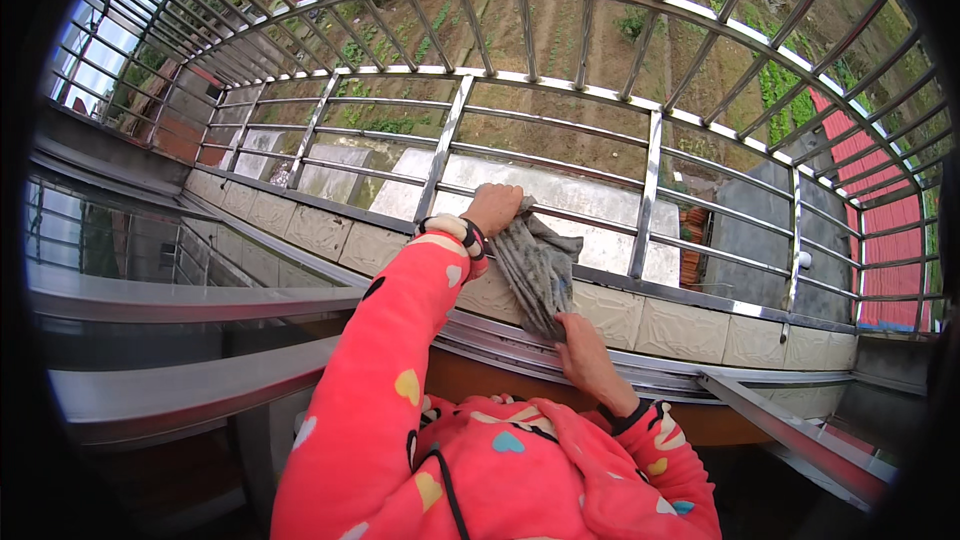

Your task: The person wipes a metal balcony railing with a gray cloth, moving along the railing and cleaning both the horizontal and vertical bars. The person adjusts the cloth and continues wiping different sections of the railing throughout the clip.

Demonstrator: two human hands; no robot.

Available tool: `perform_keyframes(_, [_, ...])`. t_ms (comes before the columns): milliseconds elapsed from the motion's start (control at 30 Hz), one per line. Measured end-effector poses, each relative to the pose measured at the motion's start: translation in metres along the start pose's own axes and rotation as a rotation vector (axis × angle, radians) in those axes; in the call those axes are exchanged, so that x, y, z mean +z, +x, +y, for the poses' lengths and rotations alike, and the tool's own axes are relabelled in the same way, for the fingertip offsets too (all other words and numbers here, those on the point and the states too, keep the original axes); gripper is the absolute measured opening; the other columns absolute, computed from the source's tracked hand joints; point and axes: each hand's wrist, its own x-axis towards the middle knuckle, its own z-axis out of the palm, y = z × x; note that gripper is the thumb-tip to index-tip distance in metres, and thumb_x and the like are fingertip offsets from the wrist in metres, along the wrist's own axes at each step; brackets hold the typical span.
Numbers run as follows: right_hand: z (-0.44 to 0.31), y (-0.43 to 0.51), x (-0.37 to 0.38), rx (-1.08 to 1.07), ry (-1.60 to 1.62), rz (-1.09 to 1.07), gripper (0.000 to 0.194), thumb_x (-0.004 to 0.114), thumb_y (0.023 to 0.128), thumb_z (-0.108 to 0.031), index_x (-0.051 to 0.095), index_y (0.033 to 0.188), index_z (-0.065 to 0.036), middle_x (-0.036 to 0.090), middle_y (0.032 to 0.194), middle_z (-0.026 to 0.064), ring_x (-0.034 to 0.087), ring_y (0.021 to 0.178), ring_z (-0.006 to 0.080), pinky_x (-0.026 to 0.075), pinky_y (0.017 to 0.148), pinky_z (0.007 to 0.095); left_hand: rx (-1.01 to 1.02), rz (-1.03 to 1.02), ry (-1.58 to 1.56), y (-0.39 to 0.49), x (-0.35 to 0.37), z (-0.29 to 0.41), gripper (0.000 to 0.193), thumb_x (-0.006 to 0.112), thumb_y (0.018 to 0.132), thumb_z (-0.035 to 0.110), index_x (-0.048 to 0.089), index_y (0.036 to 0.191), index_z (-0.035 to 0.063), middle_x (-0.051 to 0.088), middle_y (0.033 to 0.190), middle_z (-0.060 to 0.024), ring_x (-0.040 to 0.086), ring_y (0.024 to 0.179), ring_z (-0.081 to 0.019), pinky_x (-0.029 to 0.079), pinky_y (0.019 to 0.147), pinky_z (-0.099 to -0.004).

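A grey, dirt-stained cloth hangs between my two hands, draped over the lower rail of a shiny metal window guard. My left hand is curled at that rail and grips the cloth's upper end; its fingertips are hidden from me. Closer to my body, my right hand holds the cloth's lower corner just above the metal window track. Below the cloth runs a ledge of cream tiles with a raised pattern.
Upright bars of the guard stand on both sides of my hands. Sliding window frames lie at left and right. Beyond the bars, far below, are a concrete slab, a red roof and planted soil.
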Motion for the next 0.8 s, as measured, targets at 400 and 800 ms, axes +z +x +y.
perform_keyframes(400, [-0.001,0.0,0.039,-0.014,-0.038,-0.124,0.043,0.061,0.077,-0.001,0.049,0.118,0.0,0.057,0.108,0.0228,0.053,0.103,0.0415,0.044,0.089,0.046,-0.669,0.17,0.492,-0.026,0.032,0.039,0.048,0.049,0.087,0.012,0.048,0.128,-0.0151,0.047,0.135,-0.0302,0.039,0.131,-0.041,0.025,0.114,-0.0453])
perform_keyframes(800, [-0.021,-0.05,-0.003,0.033,0.01,-0.152,0.034,0.064,0.081,-0.009,0.051,0.11,0.002,0.06,0.097,0.0248,0.058,0.092,0.0429,0.047,0.081,0.046,0.136,0.228,-0.605,0.016,-0.004,0.185,0.035,0.057,0.089,0.03,0.061,0.096,-0.0042,0.059,0.106,-0.0264,0.056,0.1,-0.0434,0.045,0.09,-0.0466])
